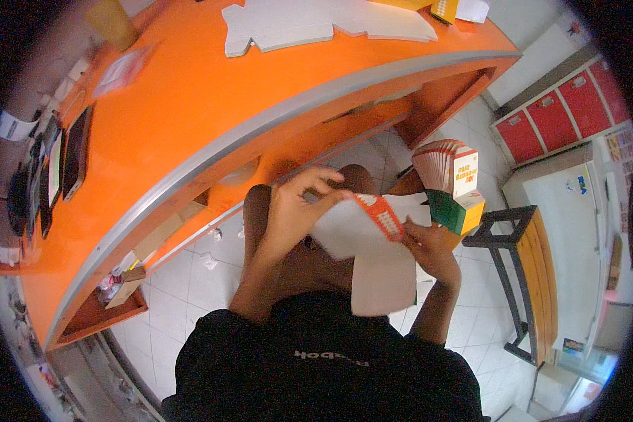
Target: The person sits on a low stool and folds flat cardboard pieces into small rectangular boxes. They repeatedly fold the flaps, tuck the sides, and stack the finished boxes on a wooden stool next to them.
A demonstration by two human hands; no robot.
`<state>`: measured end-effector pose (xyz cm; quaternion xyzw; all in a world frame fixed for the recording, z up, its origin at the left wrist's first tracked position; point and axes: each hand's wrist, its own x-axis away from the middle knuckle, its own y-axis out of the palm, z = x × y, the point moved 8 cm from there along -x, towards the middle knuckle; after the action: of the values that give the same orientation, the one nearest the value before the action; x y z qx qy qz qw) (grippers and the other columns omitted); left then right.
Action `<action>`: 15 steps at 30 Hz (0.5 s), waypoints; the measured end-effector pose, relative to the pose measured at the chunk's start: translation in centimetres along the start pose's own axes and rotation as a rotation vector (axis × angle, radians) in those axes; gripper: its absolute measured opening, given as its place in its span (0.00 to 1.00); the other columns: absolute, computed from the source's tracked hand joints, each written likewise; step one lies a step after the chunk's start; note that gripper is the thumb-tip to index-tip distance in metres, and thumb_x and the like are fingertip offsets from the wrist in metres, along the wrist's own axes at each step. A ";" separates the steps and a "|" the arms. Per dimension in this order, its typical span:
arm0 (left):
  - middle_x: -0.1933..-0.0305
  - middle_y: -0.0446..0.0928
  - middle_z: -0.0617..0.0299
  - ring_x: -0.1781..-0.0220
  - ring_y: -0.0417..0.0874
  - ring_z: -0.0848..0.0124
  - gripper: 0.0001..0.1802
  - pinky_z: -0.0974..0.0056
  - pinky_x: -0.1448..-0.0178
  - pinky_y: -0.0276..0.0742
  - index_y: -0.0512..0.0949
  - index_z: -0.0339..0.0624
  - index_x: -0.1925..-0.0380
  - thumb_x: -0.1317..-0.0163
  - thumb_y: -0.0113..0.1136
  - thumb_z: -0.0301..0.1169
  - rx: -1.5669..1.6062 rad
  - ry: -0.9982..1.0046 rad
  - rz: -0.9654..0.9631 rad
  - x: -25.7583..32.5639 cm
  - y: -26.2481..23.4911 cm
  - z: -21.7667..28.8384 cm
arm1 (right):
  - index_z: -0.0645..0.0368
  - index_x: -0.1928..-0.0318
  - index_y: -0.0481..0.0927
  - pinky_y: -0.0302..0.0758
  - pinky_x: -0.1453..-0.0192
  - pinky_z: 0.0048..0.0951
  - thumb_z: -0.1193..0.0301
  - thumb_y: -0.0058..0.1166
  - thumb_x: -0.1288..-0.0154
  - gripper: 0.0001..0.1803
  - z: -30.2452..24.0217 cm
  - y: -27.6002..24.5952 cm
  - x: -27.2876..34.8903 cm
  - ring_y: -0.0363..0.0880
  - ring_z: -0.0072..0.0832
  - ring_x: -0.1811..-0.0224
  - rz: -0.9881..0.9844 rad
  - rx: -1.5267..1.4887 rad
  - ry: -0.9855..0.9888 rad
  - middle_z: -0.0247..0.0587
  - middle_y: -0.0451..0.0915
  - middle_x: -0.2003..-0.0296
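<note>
Over my lap I hold a flat, unfolded cardboard carton blank (373, 264), white inside with an orange printed flap (383, 214). My left hand (299, 207) pinches its upper left edge, fingers curled over the top. My right hand (429, 246) grips the right side, just under the orange flap. Both hands are shut on the same blank, which hangs down toward my black shirt.
A curved orange desk (211, 105) with a grey edge spans the upper left, carrying white cardboard blanks (316, 24), phones (74, 151) and a tablet. A stack of flat cartons (450, 172) stands to the right. A wooden bench with a black frame (534, 274) and red lockers (563, 105) lie farther right.
</note>
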<state>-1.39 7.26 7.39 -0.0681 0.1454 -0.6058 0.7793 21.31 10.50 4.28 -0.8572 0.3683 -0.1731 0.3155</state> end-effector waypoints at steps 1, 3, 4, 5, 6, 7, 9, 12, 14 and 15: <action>0.64 0.81 0.56 0.63 0.82 0.71 0.15 0.63 0.56 0.77 0.79 0.40 0.62 0.49 0.67 0.32 -0.054 -0.064 0.075 0.0 -0.7 -0.4 | 0.61 0.62 0.78 0.73 0.62 0.36 0.69 0.52 0.38 0.08 0.6 -0.6 0.0 0.79 0.44 0.68 0.082 0.011 0.034 0.50 0.79 0.70; 0.66 0.81 0.54 0.64 0.82 0.68 0.14 0.65 0.59 0.75 0.78 0.40 0.58 0.42 0.62 0.34 0.013 -0.024 0.101 -0.1 -0.1 -0.2 | 0.61 0.62 0.77 0.73 0.60 0.33 0.70 0.54 0.39 0.08 1.7 -1.1 0.1 0.79 0.40 0.66 0.168 -0.118 0.096 0.47 0.79 0.69; 0.66 0.81 0.54 0.63 0.82 0.68 0.14 0.66 0.59 0.75 0.77 0.40 0.56 0.40 0.60 0.34 -0.002 -0.094 -0.035 0.2 0.9 -1.5 | 0.61 0.62 0.76 0.73 0.59 0.31 0.70 0.55 0.40 0.09 2.3 -1.0 -0.1 0.79 0.37 0.64 0.171 -0.260 0.123 0.44 0.79 0.67; 0.65 0.81 0.53 0.63 0.81 0.68 0.15 0.66 0.58 0.75 0.76 0.40 0.54 0.38 0.57 0.34 -0.017 -0.163 -0.171 0.7 2.1 -2.9 | 0.61 0.61 0.76 0.73 0.58 0.30 0.70 0.57 0.41 0.10 2.8 -0.9 -0.3 0.79 0.34 0.63 0.174 -0.401 0.150 0.42 0.79 0.66; 0.61 0.80 0.50 0.61 0.82 0.64 0.17 0.64 0.55 0.76 0.73 0.39 0.49 0.34 0.50 0.36 0.050 -0.112 -0.193 1.3 3.0 -3.7 | 0.60 0.59 0.75 0.73 0.58 0.30 0.69 0.58 0.42 0.12 2.9 -1.9 -0.7 0.77 0.32 0.61 0.311 -0.227 0.174 0.41 0.78 0.64; 0.60 0.79 0.49 0.60 0.82 0.62 0.16 0.63 0.54 0.76 0.72 0.39 0.50 0.34 0.50 0.35 0.039 -0.073 -0.130 1.4 3.0 -2.8 | 0.60 0.57 0.73 0.73 0.58 0.30 0.68 0.60 0.43 0.16 2.5 -2.6 -1.1 0.76 0.30 0.59 0.446 -0.055 0.203 0.40 0.76 0.61; 0.57 0.78 0.46 0.58 0.82 0.59 0.16 0.61 0.53 0.76 0.72 0.38 0.50 0.33 0.49 0.34 0.021 0.008 0.008 1.4 2.9 -1.0 | 0.58 0.53 0.70 0.74 0.57 0.30 0.66 0.63 0.45 0.22 2.0 -1.9 -1.4 0.74 0.30 0.55 0.575 -0.101 0.187 0.39 0.74 0.57; 0.53 0.76 0.43 0.52 0.79 0.52 0.16 0.56 0.50 0.75 0.69 0.39 0.47 0.33 0.45 0.30 -0.182 0.151 -0.139 1.6 6.0 -0.8 | 0.58 0.47 0.65 0.76 0.53 0.32 0.66 0.60 0.41 0.26 -0.3 1.1 -2.7 0.72 0.34 0.50 0.496 -0.842 -0.001 0.44 0.70 0.51; 0.50 0.74 0.44 0.48 0.76 0.49 0.18 0.55 0.48 0.75 0.66 0.41 0.44 0.33 0.44 0.29 -0.255 0.157 -0.167 2.1 6.5 -0.5 | 0.60 0.47 0.65 0.77 0.53 0.31 0.67 0.59 0.40 0.24 -1.7 1.4 -3.4 0.73 0.33 0.50 0.519 -0.870 0.033 0.44 0.71 0.51; 0.50 0.74 0.45 0.48 0.76 0.50 0.17 0.55 0.49 0.75 0.67 0.40 0.45 0.33 0.45 0.29 -0.221 0.216 -0.124 2.0 6.3 0.0 | 0.61 0.48 0.65 0.78 0.53 0.31 0.67 0.58 0.39 0.23 -2.2 1.2 -3.5 0.73 0.32 0.50 0.533 -0.881 0.051 0.45 0.71 0.50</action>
<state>4.87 6.95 5.35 -0.0967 0.2895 -0.6367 0.7081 17.19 11.53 4.87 -0.7806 0.6196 0.0642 -0.0515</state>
